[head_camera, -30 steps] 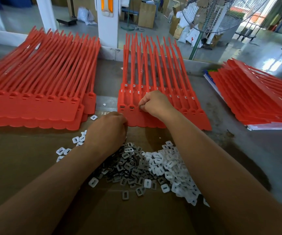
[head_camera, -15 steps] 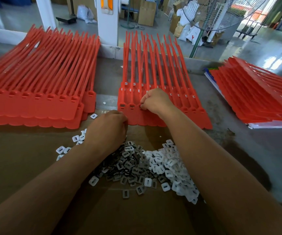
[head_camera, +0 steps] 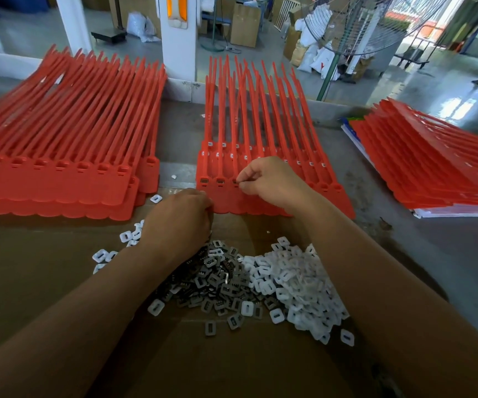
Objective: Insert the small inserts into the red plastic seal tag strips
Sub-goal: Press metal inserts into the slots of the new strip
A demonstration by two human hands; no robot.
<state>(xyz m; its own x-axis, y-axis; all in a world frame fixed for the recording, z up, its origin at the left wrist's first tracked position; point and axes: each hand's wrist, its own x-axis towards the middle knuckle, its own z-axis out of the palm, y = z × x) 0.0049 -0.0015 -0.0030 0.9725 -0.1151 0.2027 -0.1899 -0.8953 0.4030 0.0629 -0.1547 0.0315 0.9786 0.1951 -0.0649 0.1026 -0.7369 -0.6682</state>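
While the right hand [head_camera: 269, 179] pinched a small insert [head_camera: 238, 182] between thumb and forefinger, it sat right on the row of sockets of the middle sheet of red strips [head_camera: 260, 133]. That sheet lay at the middle of the table [head_camera: 404, 254]. Its tails ran straight away toward the far edge, and its heads sat in a left-to-right row nearest the person. Two sockets at the left end looked filled already, and the pinch was at the third. By my reckoning the empty ones lay to the right, under and past that hand, so the work would travel rightward along the row.

The left hand [head_camera: 180, 219] was apart from the right, lower and to the left. Its knuckles were up at the sheet's near left corner. Its fingers curled under, and I could not tell whether they held anything. Just below it, on the cardboard [head_camera: 45, 282], lay the dark inserts [head_camera: 217, 280], with the white inserts [head_camera: 295, 282] heaped beside them toward the right forearm. The left hand was the nearer to that supply.
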